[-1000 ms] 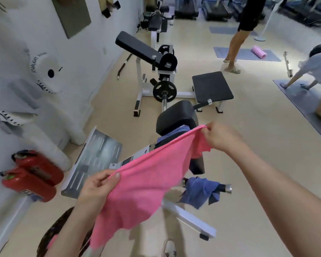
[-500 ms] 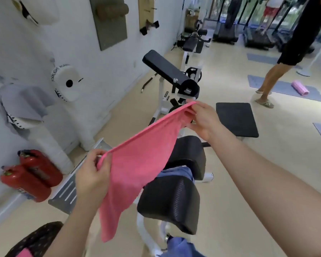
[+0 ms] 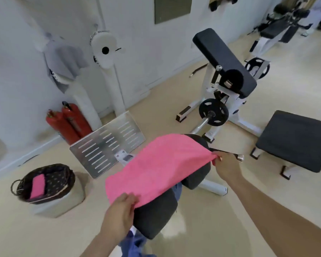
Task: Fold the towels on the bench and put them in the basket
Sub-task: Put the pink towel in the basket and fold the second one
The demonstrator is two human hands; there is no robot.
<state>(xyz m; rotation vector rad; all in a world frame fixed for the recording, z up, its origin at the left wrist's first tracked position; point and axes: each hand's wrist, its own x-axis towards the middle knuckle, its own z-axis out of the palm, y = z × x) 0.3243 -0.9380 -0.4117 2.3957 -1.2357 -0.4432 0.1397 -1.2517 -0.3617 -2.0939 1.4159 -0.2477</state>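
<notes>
**Now a pink towel [image 3: 159, 167] is stretched over the desk [image 3: 154, 217]**

Largest in view, the pink towel spans the middle of the frame, pulled out flat between two bare hands. Beneath it stands the desk, its black pads showing at lower centre and just right of the cloth. Whether the towel rests on them cannot be told. At lower left the dark woven basket [image 3: 63, 169] sits on a pale block on the floor, well apart from the desk. A blue towel [image 3: 135, 242] hangs at the desk's near end, bottom centre. The right grip [image 3: 227, 166], right of centre, pinches the pink towel's far corner. The left grip [image 3: 119, 214], lower centre, clenches its near edge. Inside the basket lies a folded pink towel [image 3: 37, 186].
</notes>
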